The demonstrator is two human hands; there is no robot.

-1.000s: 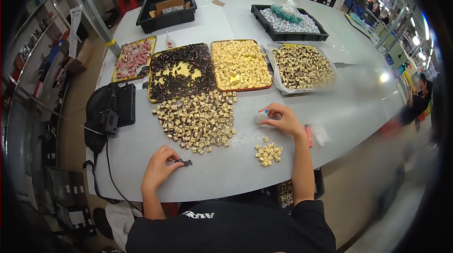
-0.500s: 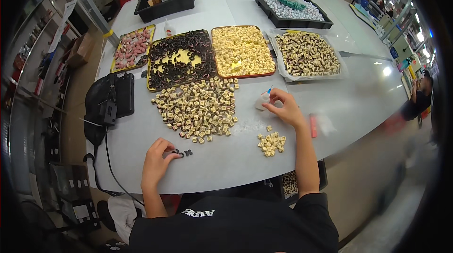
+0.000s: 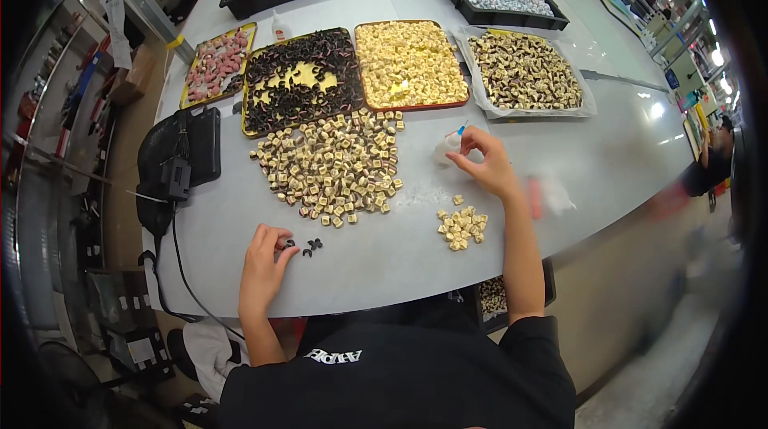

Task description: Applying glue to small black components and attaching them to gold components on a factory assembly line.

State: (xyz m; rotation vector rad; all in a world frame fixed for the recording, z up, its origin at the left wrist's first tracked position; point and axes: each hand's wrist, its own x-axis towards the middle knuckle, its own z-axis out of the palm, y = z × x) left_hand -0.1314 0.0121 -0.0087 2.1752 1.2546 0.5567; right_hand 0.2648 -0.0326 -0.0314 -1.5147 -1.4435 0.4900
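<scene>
The person's left forearm [image 3: 262, 337] rises nearly upright, the left hand [image 3: 263, 263] angled inward with thumb and forefinger pinched close. The right forearm [image 3: 522, 257] reaches farther forward, and the right hand [image 3: 490, 163] bends leftward, its thumb and curled forefinger gripping more widely.

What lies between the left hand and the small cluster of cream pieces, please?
In the head view, a few loose black pieces lie beside the left hand, then grey-white tabletop reaches to the small cluster.

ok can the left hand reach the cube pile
Likely yes: the left hand is just nearside of the cube pile, with nothing visible between them, though it seems to hold a dark piece.
</scene>
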